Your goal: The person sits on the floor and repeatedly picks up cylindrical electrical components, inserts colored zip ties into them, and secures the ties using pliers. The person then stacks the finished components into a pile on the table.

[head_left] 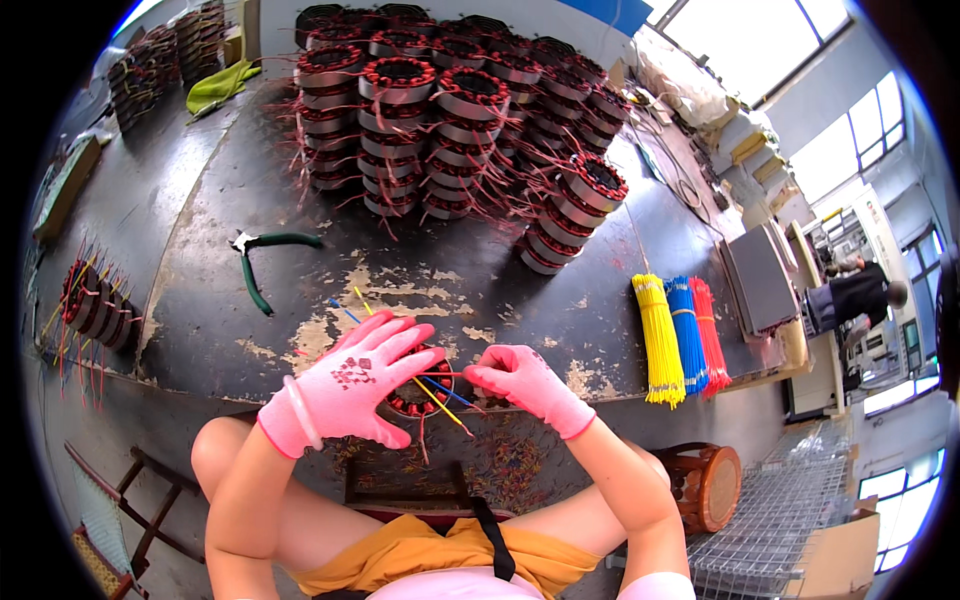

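A stator [415, 395], ringed with red windings and trailing loose wires, sits at the near edge of the worn table [200, 330], directly under the fingers of the left hand [345, 385] and just left of the right fingertips. The left hand, in a pink glove, lies over the stator with its fingers spread and slightly curled, steadying it from above. The right hand [525, 385], also gloved in pink, has its fingertips pressed together in a pinch on a thin red wire [445, 375] running back to the stator. Yellow and blue leads [440, 400] poke out below the left fingers.

The stator looks heavy and rigid, a steel core unlikely to slide on the rough top; its outer rim seems the sound place to grip, since the windings and thin leads look soft, springy and easily kinked. The wire itself is light and limp, best held near its end.

Beyond the fingers lie green-handled pliers [262, 262] and a large stack of finished stators [450, 110]. Well to the right of the right hand rest bundles of yellow, blue and red sleeves [680, 335]. More stators [95, 300] sit far left.
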{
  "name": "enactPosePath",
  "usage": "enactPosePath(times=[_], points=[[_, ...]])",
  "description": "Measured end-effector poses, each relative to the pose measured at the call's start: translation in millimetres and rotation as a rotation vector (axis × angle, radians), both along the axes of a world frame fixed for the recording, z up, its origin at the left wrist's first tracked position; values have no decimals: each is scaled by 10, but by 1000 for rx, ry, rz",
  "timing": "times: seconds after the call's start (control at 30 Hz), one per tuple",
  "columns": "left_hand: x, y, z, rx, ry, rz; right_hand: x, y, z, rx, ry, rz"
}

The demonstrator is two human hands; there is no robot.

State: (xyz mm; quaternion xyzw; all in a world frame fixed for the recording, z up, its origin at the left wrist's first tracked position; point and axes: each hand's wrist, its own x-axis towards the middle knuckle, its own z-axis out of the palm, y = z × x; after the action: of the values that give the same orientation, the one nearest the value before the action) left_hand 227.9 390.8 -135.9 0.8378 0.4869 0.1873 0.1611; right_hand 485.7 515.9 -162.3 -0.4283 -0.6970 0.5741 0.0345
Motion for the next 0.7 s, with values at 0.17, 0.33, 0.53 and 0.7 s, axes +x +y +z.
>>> enactPosePath(times=[0.17, 0.33, 0.53, 0.7], points=[[67, 15, -290, 86, 172, 68, -148, 208, 206, 122, 39, 81], [179, -18, -267, 43, 185, 159, -1523, 147, 562, 776, -11, 322], [156, -96, -607, 52, 93, 246, -3228, -275, -37, 1252, -509, 495], [256, -87, -633, 105, -63, 274, -3464, -128, 60, 957, -699, 592]])
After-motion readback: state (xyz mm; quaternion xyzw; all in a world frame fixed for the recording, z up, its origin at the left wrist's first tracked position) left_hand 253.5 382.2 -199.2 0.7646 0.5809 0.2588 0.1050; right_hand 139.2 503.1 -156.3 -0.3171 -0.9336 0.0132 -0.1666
